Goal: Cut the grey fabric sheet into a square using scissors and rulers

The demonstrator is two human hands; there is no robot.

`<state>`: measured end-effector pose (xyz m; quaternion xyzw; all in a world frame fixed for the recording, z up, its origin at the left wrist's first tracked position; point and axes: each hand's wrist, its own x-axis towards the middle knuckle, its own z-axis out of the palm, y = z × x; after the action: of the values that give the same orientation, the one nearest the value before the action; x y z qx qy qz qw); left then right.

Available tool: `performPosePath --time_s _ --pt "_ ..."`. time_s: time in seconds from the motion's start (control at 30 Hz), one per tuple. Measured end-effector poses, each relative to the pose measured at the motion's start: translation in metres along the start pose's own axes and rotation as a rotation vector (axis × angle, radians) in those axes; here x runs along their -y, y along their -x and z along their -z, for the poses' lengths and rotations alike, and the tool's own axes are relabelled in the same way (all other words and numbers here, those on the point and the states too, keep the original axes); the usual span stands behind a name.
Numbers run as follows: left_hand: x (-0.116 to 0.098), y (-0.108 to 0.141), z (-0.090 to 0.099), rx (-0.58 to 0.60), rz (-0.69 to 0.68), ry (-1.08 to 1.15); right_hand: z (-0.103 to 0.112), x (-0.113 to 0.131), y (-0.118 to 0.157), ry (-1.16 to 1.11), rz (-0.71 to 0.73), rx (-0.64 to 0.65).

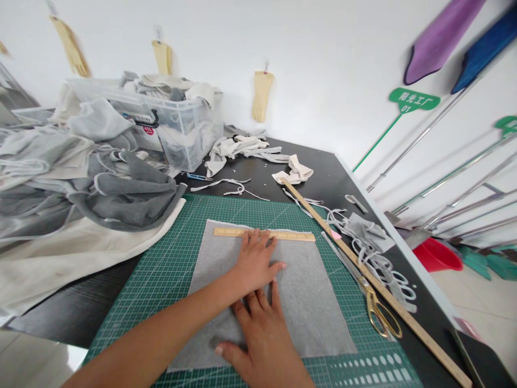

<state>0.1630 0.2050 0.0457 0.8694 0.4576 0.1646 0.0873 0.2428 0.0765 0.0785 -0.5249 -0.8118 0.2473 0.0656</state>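
A grey piece of cloth [311,291] lies flat on a green cutting mat [157,264]. Across the cloth's far edge rests a short wooden ruler [293,236]. My left hand [256,257] reaches over from the left, fingers spread, its fingertips on the ruler. Just below it, my right hand [258,328] lies flat on the cloth with its fingers stretched out and apart; its fingertips come up close to the left hand's wrist and thumb. To the right, gold-handled scissors [377,307] lie beside a long wooden ruler [388,296].
Heaped grey and cream cloth [121,188] covers the table's left side, before a clear plastic bin [189,132] filled with fabric. Fabric strips [371,253] lie tangled at right. A blue-handled tool [197,177] lies behind the mat. A red basin [438,256] stands on the floor.
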Motion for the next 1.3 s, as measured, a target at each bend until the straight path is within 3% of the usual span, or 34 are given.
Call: performPosePath --time_s 0.4,0.8,1.3 --pt "0.0001 -0.0022 0.0026 0.056 -0.071 0.077 -0.0032 -0.0033 -0.0019 0.030 0.010 0.028" --pt "-0.0036 -0.0010 0.0052 0.138 -0.024 0.117 -0.0053 -0.0074 -0.0040 0.011 0.014 0.049" --pt "-0.0005 -0.0006 0.0003 0.106 -0.041 0.115 -0.0071 -0.0046 -0.0023 0.042 0.005 0.014"
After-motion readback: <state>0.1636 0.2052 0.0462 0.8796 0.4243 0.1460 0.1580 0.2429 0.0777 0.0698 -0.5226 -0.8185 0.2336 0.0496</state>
